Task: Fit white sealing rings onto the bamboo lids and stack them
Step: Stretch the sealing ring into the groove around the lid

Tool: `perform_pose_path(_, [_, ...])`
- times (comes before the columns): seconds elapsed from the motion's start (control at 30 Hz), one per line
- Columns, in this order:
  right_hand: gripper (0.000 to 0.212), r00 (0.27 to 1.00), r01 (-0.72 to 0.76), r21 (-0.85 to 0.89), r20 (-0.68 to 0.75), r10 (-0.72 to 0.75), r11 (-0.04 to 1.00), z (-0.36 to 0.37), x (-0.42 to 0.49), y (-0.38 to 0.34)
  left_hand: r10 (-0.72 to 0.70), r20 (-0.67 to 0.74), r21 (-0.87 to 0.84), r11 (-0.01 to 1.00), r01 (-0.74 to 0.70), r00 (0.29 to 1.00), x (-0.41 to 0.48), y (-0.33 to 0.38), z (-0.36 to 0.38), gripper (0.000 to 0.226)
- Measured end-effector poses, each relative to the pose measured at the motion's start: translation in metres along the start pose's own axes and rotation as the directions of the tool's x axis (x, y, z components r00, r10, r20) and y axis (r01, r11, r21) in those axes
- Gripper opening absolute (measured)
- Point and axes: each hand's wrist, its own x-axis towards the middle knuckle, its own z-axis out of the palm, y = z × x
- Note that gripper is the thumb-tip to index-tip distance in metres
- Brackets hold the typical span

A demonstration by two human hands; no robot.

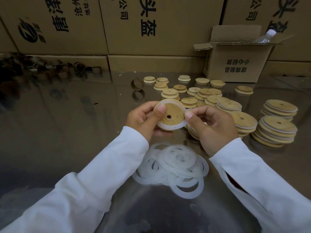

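Left grip curled round bamboo lid above counter; right grip pinched white sealing ring at lid's 3 o'clock edge. Loose rings lay at 6 o'clock, ringed lid stacks at 3 o'clock.

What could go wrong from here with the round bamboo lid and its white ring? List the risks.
1. The white sealing ring shows wide along the lower edge of the round bamboo lid held in the left hand and thin at the top; it may be seated unevenly and slip off when the right hand releases its pinch.
2. The stacks of finished lids at the right look staggered; setting another on carelessly could topple them.
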Motion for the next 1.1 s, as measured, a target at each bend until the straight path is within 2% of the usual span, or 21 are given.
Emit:
perform_pose_path(0.1, [0.017, 0.999, -0.053, 0.059, 0.002, 0.053, 0.997, 0.001, 0.000, 0.001, -0.053, 0.027, -0.002, 0.999, 0.053, 0.998, 0.001, -0.002, -0.001, 0.023])
perform_pose_path(0.27, [0.011, 0.993, -0.114, 0.166, -0.004, 0.116, 0.980, 0.005, -0.003, 0.002, 0.001, 0.003, 0.024, 1.000, -0.001, 1.000, 0.001, -0.004, -0.001, 0.025])
perform_pose_path(0.33, [0.011, 0.993, -0.104, 0.136, -0.042, 0.111, 0.985, 0.009, -0.006, 0.005, 0.000, -0.018, 0.010, 1.000, 0.001, 1.000, 0.001, -0.005, 0.001, 0.023])
perform_pose_path(0.43, [0.016, 0.986, -0.083, 0.052, -0.140, 0.090, 0.995, 0.017, -0.013, 0.008, -0.081, -0.049, -0.097, 0.992, 0.076, 0.995, 0.000, -0.008, 0.004, 0.021])
perform_pose_path(0.57, [0.012, 0.984, -0.082, -0.054, -0.162, 0.072, 0.995, 0.018, -0.014, 0.009, -0.143, -0.028, -0.144, 0.980, 0.138, 0.989, -0.001, -0.008, 0.007, 0.019])
perform_pose_path(0.63, [0.011, 0.984, -0.090, -0.076, -0.162, 0.076, 0.993, 0.014, -0.012, 0.010, -0.141, -0.015, -0.069, 0.988, 0.139, 0.990, 0.000, -0.008, 0.005, 0.013])
perform_pose_path(0.7, [0.011, 0.986, -0.096, -0.114, -0.146, 0.079, 0.989, 0.009, -0.009, 0.010, -0.097, 0.007, 0.113, 0.989, 0.096, 0.995, 0.000, -0.010, 0.002, 0.001])
perform_pose_path(0.8, [0.012, 0.995, -0.063, -0.199, -0.091, 0.046, 0.978, 0.004, -0.007, 0.011, -0.013, 0.074, 0.339, 0.941, -0.013, 0.997, 0.000, -0.014, -0.002, 0.009])
perform_pose_path(0.93, [0.015, 0.999, 0.040, -0.289, -0.018, -0.047, 0.956, 0.003, -0.008, 0.010, 0.027, 0.126, 0.443, 0.893, -0.081, 0.992, 0.000, -0.015, -0.003, 0.013])
perform_pose_path(1.1, [0.013, 0.998, 0.044, -0.274, -0.032, -0.055, 0.961, 0.004, -0.011, 0.009, 0.027, 0.079, 0.414, 0.909, -0.057, 0.997, 0.001, -0.013, -0.005, 0.015])
